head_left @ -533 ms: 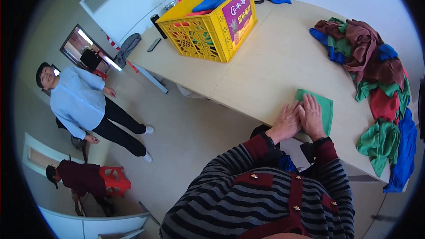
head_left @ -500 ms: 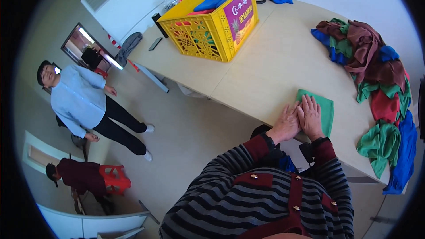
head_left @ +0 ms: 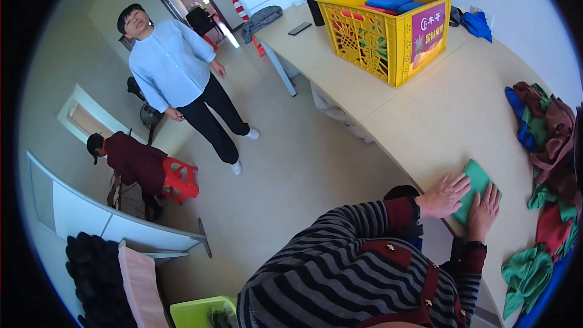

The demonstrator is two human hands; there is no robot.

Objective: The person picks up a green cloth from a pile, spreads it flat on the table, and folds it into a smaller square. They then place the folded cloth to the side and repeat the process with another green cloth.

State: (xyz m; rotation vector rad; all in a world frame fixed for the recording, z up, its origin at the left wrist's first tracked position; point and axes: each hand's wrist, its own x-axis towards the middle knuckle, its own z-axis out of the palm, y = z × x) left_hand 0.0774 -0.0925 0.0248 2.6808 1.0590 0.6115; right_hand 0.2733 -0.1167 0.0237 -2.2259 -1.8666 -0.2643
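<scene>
Pale wooden surface (head_left: 449,115) holds a folded green cloth (head_left: 475,185) at four o'clock. Left hand (head_left: 445,195) and right hand (head_left: 484,209) press flat on it, fingers spread, gripping nothing. Yellow crate (head_left: 388,27) sits at one o'clock.

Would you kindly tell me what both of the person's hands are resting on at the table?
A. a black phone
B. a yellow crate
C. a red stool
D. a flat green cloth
D: the left hand and the right hand both lie flat on the green cloth on the table; the yellow crate stands well away at the far end.
</scene>
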